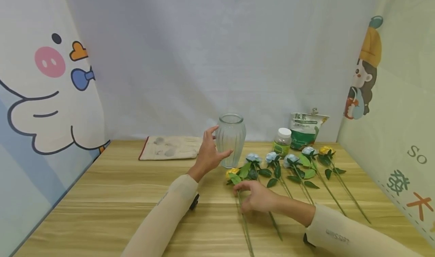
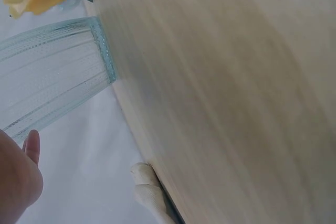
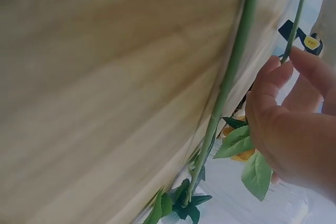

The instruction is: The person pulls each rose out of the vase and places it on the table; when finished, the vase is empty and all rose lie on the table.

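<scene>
A clear ribbed glass vase (image 1: 236, 138) stands upright near the back of the table. My left hand (image 1: 208, 153) is at its left side with fingers and thumb spread; the thumb crosses in front of the glass. Whether it touches is hard to tell. My right hand (image 1: 259, 199) pinches the green stem (image 3: 298, 17) of a yellow artificial rose (image 1: 232, 172) between thumb and fingers. The bloom is just in front of the vase's base. Beside that hand lies a light blue rose (image 1: 253, 157), its stem passing beneath the hand.
Further right lie more blue roses (image 1: 291, 160) and another yellow rose (image 1: 327, 150), stems toward the front. Behind them stand a white-lidded jar (image 1: 283, 140) and a clipped green-and-white bag (image 1: 306, 132). Cream gloves (image 1: 171, 147) lie at the back left. Fabric walls enclose the wooden table (image 1: 129, 196).
</scene>
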### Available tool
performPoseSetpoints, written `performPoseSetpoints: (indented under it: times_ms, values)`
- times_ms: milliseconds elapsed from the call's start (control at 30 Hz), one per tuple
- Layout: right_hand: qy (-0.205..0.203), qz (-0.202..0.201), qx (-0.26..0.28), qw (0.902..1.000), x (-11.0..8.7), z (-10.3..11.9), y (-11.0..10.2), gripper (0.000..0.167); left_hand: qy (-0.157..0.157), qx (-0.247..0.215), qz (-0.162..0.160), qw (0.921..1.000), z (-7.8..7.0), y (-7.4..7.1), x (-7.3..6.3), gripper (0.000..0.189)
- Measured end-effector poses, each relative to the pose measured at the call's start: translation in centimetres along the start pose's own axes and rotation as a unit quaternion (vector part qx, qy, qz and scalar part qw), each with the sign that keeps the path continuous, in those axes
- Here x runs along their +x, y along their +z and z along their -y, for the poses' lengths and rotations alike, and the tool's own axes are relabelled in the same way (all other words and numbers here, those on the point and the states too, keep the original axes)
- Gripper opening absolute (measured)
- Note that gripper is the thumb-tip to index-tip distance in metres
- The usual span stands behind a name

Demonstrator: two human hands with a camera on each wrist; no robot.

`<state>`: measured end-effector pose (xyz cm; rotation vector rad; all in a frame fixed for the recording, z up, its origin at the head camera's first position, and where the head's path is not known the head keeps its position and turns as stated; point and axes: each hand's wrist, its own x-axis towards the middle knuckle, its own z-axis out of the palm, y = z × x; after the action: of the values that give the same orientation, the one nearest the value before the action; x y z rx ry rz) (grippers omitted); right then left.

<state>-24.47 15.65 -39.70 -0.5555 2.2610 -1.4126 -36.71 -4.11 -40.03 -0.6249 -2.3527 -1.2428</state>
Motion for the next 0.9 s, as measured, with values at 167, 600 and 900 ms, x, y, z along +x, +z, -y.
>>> performPoseSetpoints:
  times_ms: [167,600,900]
  values:
    - [-0.01,-0.029,-0.061,0.9977,1.2,-0.2,0.1,0.062,0.001,0.001,-0.002,1.0,0.0,0.0,0.0,0.091]
    - [0.037,-0.056,-0.003,0.9978,2.2,-0.5,0.0,0.066,-0.002,-0.001,-0.003,1.0,-0.1,0.0,-0.1,0.091]
    - [0.006,-0.059,-0.093,0.9939,1.2,0.1,-1.0,0.049,0.004,-0.013,0.002,0.9999,-0.1,-0.2,-0.2,0.09]
